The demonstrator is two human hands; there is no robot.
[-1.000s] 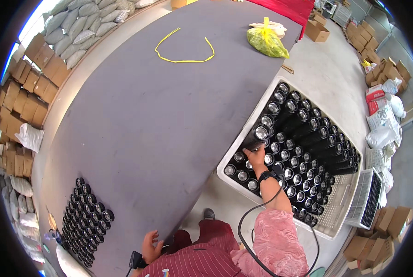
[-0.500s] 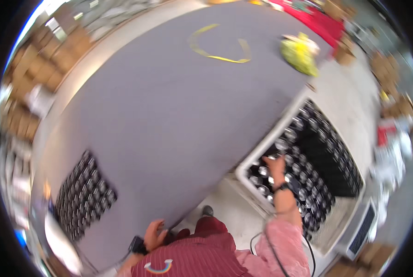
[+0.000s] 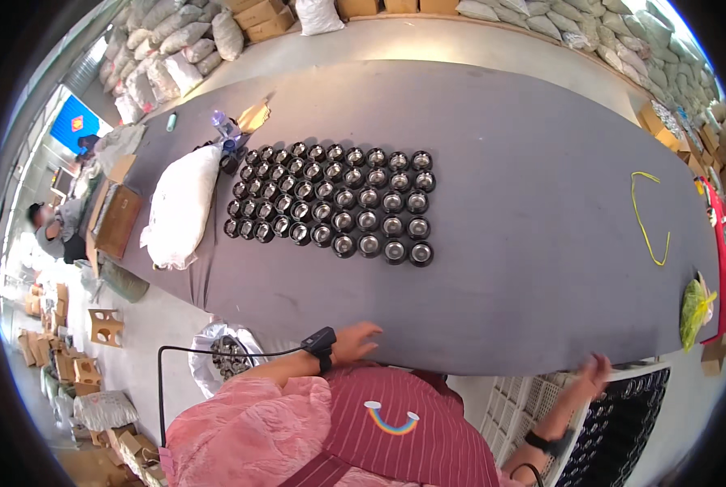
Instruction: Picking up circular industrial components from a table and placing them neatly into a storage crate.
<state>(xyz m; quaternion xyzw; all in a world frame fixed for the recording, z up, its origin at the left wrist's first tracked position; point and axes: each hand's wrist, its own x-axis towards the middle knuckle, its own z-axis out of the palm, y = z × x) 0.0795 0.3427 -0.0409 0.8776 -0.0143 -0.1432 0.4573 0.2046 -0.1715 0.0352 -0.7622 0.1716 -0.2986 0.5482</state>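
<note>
My left hand is at the near edge of the grey-covered table, holding nothing, its fingers loosely stretched and apart. Over the rim of the crate at the lower right is my right hand, blurred; whether its fingers hold anything cannot be made out. That white crate contains many small black round pieces in rows. On the table, left of the middle, similar black round pieces with silvery centres stand in a neat block of rows, apart from both hands.
A full white sack lies left of the block. Yellow strapping and a yellow-green bag are at the table's right. A lined container of metallic pieces stands below the near edge. Another person is far left.
The view has swung left, bringing the block of black pieces to the middle. My right hand has come up from among the crate's pieces to its rim. My left hand stays near the table edge.
</note>
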